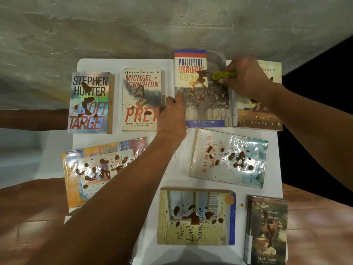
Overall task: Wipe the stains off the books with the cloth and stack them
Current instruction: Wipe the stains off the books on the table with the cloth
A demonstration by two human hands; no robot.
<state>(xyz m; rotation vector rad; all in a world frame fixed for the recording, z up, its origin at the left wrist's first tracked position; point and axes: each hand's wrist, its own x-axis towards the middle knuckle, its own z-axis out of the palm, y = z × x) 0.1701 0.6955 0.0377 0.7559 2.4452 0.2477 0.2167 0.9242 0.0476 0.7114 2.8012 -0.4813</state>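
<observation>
Several books with brown stains lie flat on a white table (pixel 172 150). My right hand (pixel 246 77) grips a bunched yellow-green cloth (pixel 223 75) and presses it on the upper right of the Philippine Legislature book (pixel 202 104), beside a brown stain. My left hand (pixel 172 115) rests on that book's left edge, fingers flat, holding it down. The Dana Gynther book (pixel 261 117) lies partly under my right wrist. To the left lie Prey (pixel 141 88) and Soft Target (pixel 89 111).
Nearer me lie Summer Shift (pixel 229 159), The Last Summer (pixel 194 219), Tom Sawyer (pixel 267 230) and a colourful book (pixel 91 169) under my left forearm. A concrete wall (pixel 133 25) stands right behind the table. Brown floor tiles (pixel 315 226) show at both sides.
</observation>
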